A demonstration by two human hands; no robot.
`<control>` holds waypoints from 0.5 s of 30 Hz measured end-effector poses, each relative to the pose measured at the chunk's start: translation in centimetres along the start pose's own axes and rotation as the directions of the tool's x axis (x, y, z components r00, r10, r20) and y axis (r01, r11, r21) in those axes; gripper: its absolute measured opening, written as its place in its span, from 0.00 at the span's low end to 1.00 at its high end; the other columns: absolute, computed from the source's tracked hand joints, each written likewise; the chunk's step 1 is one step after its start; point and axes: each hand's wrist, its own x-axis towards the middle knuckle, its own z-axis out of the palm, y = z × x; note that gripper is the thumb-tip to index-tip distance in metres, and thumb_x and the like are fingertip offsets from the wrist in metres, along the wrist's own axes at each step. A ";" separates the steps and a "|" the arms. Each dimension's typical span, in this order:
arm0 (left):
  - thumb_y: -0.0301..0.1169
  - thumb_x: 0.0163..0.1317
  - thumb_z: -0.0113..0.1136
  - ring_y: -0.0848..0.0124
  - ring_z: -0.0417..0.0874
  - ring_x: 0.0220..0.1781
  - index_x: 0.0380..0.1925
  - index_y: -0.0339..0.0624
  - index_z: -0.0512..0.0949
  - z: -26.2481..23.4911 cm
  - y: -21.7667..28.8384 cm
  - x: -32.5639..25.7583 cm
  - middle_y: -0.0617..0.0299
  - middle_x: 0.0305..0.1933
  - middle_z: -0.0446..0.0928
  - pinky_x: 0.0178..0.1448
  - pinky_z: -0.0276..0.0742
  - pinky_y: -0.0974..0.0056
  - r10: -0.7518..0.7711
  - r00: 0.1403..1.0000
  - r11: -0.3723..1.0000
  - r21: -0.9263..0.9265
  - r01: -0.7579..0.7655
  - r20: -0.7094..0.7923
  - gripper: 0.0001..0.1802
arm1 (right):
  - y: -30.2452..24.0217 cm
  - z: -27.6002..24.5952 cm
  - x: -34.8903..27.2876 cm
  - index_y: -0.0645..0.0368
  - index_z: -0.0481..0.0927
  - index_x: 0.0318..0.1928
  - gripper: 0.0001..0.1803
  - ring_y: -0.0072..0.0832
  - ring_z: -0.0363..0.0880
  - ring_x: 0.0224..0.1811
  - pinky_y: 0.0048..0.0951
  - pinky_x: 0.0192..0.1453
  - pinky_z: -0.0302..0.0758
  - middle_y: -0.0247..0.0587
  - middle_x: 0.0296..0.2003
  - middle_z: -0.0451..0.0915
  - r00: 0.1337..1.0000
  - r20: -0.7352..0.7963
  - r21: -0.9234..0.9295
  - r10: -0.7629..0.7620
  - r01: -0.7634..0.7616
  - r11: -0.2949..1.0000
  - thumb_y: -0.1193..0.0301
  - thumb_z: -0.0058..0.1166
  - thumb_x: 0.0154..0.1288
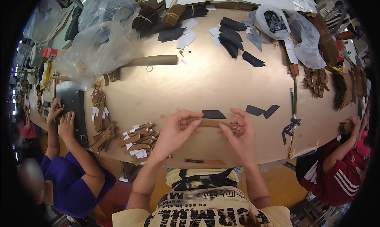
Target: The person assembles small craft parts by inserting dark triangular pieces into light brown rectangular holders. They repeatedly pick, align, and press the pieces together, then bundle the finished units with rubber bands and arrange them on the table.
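Observation:
A narrow brown strip (209, 123), which looks like leather, stretches between my two hands above the table. My left hand (183, 128) pinches its left end between thumb and fingers. At the other end, my right hand (238, 129) grips it the same way. Just beyond the strip lies a dark slanted piece (213, 114), and two more dark pieces (262, 111) rest to the right. Close to the table's front edge is a knife-like tool (205, 161) with a dark handle. Left of my left hand, a pile of brown strips (139, 140) is mixed with white tags.
Stacks of dark pieces (231, 39) lie toward the back. A white bag (273, 22) holds small black parts. Clear plastic bags (105, 33) and a hammer (148, 61) are at the back left. Co-workers sit at left (75, 179) and right (336, 171).

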 end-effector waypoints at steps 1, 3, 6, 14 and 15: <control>0.23 0.67 0.61 0.81 0.81 0.33 0.48 0.29 0.80 -0.1 -0.1 0.3 0.60 0.38 0.82 0.39 0.79 0.75 -0.004 1.000 1.000 0.022 0.004 -0.030 0.12 | -0.2 0.1 0.4 0.61 0.66 0.63 0.30 0.21 0.82 0.37 0.20 0.40 0.79 0.37 0.37 0.80 1.000 -0.018 -0.050 0.014 -0.015 0.999 0.79 0.63 0.63; 0.24 0.65 0.63 0.81 0.81 0.32 0.47 0.31 0.81 -0.1 -0.3 0.7 0.60 0.38 0.83 0.37 0.80 0.75 -0.013 0.995 0.998 0.054 0.018 -0.094 0.12 | -0.8 0.3 1.1 0.62 0.66 0.63 0.29 0.21 0.82 0.36 0.20 0.38 0.78 0.37 0.35 0.80 0.999 -0.035 -0.083 -0.036 0.033 0.996 0.79 0.62 0.63; 0.24 0.63 0.65 0.81 0.81 0.32 0.46 0.31 0.80 0.4 -0.9 1.2 0.60 0.35 0.83 0.37 0.80 0.75 0.030 0.977 0.999 0.048 -0.020 -0.209 0.13 | -1.4 0.7 2.0 0.62 0.67 0.63 0.29 0.21 0.82 0.34 0.20 0.36 0.78 0.38 0.34 0.81 0.999 -0.021 -0.163 -0.043 0.039 0.986 0.80 0.62 0.63; 0.22 0.62 0.66 0.86 0.78 0.31 0.46 0.29 0.80 0.3 -1.1 1.2 0.64 0.34 0.81 0.35 0.77 0.79 0.040 0.969 0.992 0.129 -0.009 -0.243 0.13 | -1.6 1.0 2.7 0.61 0.65 0.63 0.30 0.19 0.81 0.32 0.19 0.33 0.77 0.38 0.33 0.80 1.000 -0.012 -0.178 0.023 -0.024 0.984 0.81 0.61 0.61; 0.22 0.61 0.66 0.86 0.78 0.31 0.45 0.29 0.80 0.3 -1.1 1.2 0.65 0.34 0.81 0.35 0.76 0.79 0.048 0.969 0.989 0.145 -0.013 -0.242 0.13 | -1.6 1.0 2.8 0.61 0.65 0.63 0.30 0.19 0.81 0.32 0.19 0.33 0.76 0.38 0.33 0.80 0.999 -0.012 -0.178 0.031 -0.033 0.984 0.81 0.61 0.61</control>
